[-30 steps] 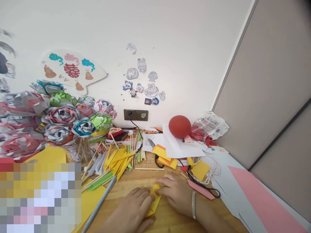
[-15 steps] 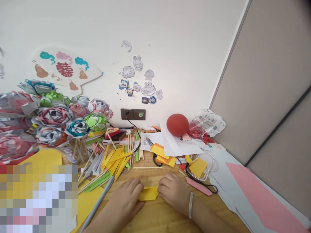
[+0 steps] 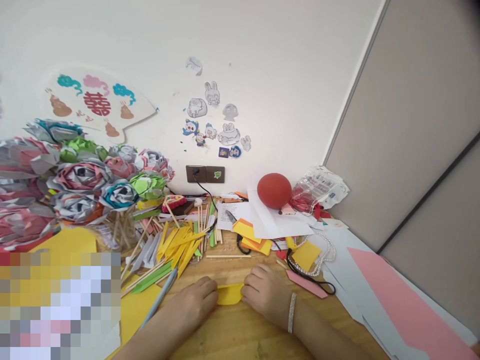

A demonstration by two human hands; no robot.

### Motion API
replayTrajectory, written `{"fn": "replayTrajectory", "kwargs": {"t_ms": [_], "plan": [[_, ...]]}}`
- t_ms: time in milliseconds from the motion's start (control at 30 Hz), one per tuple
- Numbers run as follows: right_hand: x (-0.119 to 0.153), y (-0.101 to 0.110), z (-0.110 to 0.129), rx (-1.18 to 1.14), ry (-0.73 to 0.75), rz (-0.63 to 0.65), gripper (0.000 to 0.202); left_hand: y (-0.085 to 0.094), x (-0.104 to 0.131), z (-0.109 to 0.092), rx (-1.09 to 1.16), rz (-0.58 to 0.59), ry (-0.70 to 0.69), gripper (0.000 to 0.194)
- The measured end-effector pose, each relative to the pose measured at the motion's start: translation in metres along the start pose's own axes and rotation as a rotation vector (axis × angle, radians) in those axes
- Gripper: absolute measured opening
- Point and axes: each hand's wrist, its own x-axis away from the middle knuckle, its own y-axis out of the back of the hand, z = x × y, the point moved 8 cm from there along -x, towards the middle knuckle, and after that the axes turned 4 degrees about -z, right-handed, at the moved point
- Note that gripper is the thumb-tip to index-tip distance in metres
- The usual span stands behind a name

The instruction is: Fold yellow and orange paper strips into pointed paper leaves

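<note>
Yellow paper (image 3: 230, 295) is pinched end-to-end by left hand (image 3: 198, 299) and right hand (image 3: 265, 291) — turned crosswise from its earlier slant.

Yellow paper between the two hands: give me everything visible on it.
The yellow paper is a small, plain, matte piece, wider than deep, its long side running left to right. A darker band along its far edge looks like a fold. The left hand holds its left end and the right hand its right, hiding both ends. It sits low over the wooden table; whether it rests flat there is unclear.
</note>
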Motion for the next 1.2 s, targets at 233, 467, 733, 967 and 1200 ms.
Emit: {"fn": "replayTrajectory", "kwargs": {"t_ms": [233, 467, 733, 967, 1200], "plan": [[-0.003, 0.001, 0.0, -0.013, -0.034, 0.026, 0.018, 0.006, -0.007, -0.001, -0.068, 0.026, 0.079, 0.021], [-0.001, -0.001, -0.013, -0.255, -0.37, 0.051, 0.011, 0.003, -0.008, 0.005, -0.015, 0.115, 0.252, 0.02], [0.003, -0.011, -0.021, -0.439, -0.558, 0.037, 0.014, -0.001, -0.006, 0.011, 0.026, 0.145, 0.396, 0.022], [0.011, -0.015, -0.029, -0.333, -0.716, -0.013, 0.016, -0.003, -0.007, 0.016, -0.012, 0.197, 0.515, 0.021], [-0.003, -0.009, -0.008, -0.167, -0.384, -0.019, 0.01, 0.001, -0.012, 0.0, -0.206, 0.135, 0.332, 0.019]]}}
